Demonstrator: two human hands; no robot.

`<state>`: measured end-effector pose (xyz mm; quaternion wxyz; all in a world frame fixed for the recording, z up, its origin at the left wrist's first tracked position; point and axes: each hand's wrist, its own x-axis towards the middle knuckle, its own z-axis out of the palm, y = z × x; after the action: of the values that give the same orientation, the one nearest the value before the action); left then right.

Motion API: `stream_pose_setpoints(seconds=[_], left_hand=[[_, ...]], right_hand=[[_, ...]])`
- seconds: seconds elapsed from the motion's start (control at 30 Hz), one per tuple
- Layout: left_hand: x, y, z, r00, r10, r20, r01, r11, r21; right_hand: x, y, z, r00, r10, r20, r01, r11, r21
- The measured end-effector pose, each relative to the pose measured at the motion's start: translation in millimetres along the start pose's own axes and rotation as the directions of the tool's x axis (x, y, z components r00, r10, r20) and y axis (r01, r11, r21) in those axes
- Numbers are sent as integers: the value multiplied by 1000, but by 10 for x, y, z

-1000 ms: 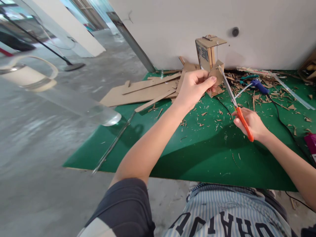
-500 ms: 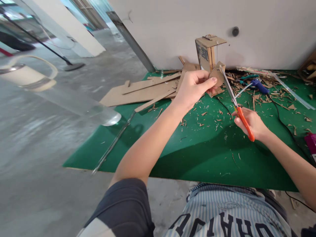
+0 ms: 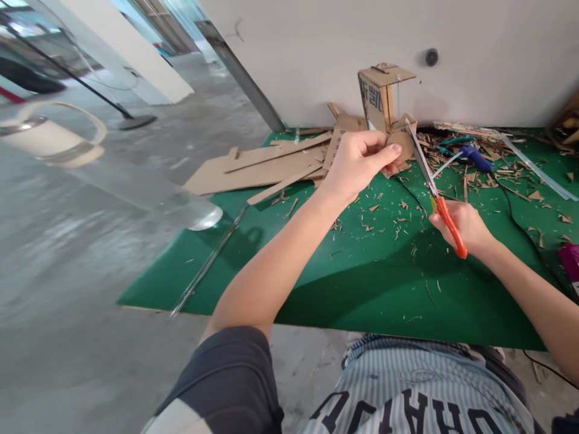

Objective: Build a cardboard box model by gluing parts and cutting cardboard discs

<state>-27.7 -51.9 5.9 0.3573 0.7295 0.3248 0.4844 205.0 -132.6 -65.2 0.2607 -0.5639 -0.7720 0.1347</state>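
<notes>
My left hand (image 3: 362, 161) pinches a small rounded piece of cardboard (image 3: 401, 146) between thumb and fingers, above the green tabletop (image 3: 362, 271). In my right hand (image 3: 465, 226) are scissors (image 3: 446, 220) with orange handles, their blades pointing up and away along the cardboard's right edge. Whether the blades touch the cardboard I cannot tell. Just behind the piece stands an upright cardboard structure (image 3: 374, 102) with dark printed characters and a flat top. Part of its base is hidden by my left hand and the cardboard.
Flat cardboard strips (image 3: 262, 172) lie at the back left. Many scraps, a blue glue gun (image 3: 476, 158) with a black cord (image 3: 511, 208), and a clear strip (image 3: 538, 166) are at the right. A clear tube (image 3: 210, 259) crosses the table's left edge. A white wall (image 3: 312, 60) stands behind.
My left hand and the cardboard have shifted slightly to the right. The scissors have moved a little right too, and their blades look closer together.
</notes>
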Motion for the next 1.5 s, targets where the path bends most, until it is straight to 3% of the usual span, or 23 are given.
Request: stream_pose_setpoints(seconds=[0.27,0.87,1.17,1.37,1.5], left_hand=[[-10,13,22,1000,3,-16,-3,1000,-3],[-15,52,26,1000,7,15,-6,999,-38],[3,13,5,1000,5,-15,-6,999,-46],[25,-27,-25,1000,5,-10,-6,999,-37],[29,-18,-50,1000,19,12,-20,999,26]], right_hand=[[0,-51,77,994,-16,-110,10,998,-56],[35,30,145,991,-52,-122,36,991,-128],[39,127,133,971,-59,-231,36,994,-102],[40,214,93,981,-90,-169,94,995,17],[41,246,107,986,-85,-144,83,996,-16]])
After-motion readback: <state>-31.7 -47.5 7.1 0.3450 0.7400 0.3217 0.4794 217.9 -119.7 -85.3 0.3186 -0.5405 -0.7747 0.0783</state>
